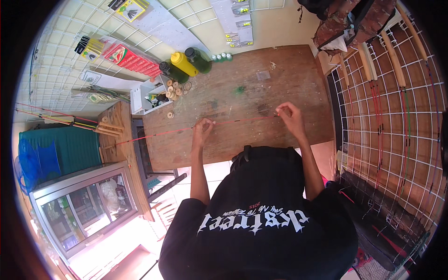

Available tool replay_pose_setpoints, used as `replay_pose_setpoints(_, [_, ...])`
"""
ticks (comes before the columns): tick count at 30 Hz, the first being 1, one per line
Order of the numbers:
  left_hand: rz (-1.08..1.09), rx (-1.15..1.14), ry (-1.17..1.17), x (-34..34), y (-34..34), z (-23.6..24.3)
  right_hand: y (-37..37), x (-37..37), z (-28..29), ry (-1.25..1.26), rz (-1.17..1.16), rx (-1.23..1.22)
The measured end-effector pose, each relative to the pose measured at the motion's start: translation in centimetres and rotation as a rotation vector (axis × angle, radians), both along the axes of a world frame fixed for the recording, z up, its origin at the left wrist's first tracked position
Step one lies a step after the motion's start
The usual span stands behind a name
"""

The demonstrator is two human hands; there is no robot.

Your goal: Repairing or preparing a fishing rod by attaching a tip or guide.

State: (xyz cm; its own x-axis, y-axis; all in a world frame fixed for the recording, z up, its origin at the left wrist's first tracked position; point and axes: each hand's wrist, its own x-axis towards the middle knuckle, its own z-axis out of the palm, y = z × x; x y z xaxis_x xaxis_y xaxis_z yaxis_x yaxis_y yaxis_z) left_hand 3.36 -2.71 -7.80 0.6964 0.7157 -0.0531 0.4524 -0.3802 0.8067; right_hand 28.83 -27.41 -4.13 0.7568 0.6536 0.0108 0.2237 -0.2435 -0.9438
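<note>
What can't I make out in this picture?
Head view:
- Which fingertips of the left hand and right hand touch the red rod: too small.
- Whether the rod ends at the right hand: too thin there.
- The camouflage bag's top: cut off by the upper edge.

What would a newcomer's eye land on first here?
First, the large, white-lettered black shirt, filling the lower middle. Then the thin red rod over the wooden table, reaching from beyond its left edge through the left hand to the right hand. At the far side, a yellow bottle sits between two dark green bottles.
</note>
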Motion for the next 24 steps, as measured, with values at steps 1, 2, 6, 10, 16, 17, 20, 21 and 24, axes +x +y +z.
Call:
replay_pose_setpoints(1, [0.002,-0.018,0.031,0.0,-0.1,-0.2,0.6,-0.5,0.0,-0.002,0.001,-0.001])
replay_pose_setpoints(2, [0.005,-0.035,0.061,-0.1,-0.2,-0.3,1.4,-1.0,0.0,0.016,0.073,0.013])
replay_pose_setpoints(6, [0.013,-0.034,0.044,-0.3,-0.3,-0.9,4.1,-2.0,-1.1,-0.134,0.382,-0.111])
replay_pose_setpoints(10, [0.052,-0.062,0.014,-0.1,-0.6,-1.1,6.8,-3.1,-2.3,-0.314,0.494,-0.177])
replay_pose_setpoints(16, [0.081,-0.017,0.141,-0.2,-0.8,-1.9,8.4,-4.0,-4.2,-0.446,0.527,-0.172])
replay_pose_setpoints(17, [0.09,0.017,0.187,-0.2,-0.9,-1.9,8.6,-4.1,-4.3,-0.345,0.54,-0.219])
replay_pose_setpoints(20, [0.021,-0.042,0.007,-1.1,-0.6,-3.3,9.0,-4.6,-4.5,-0.264,0.546,-0.268])
replay_pose_setpoints(21, [0.026,-0.04,0.007,-1.5,-0.6,-3.8,9.1,-4.8,-4.6,-0.285,0.537,-0.272])
replay_pose_setpoints(24, [-0.011,0.031,0.01,-0.6,-1.0,-2.9,8.9,-4.7,-4.7,-0.334,0.512,-0.272])
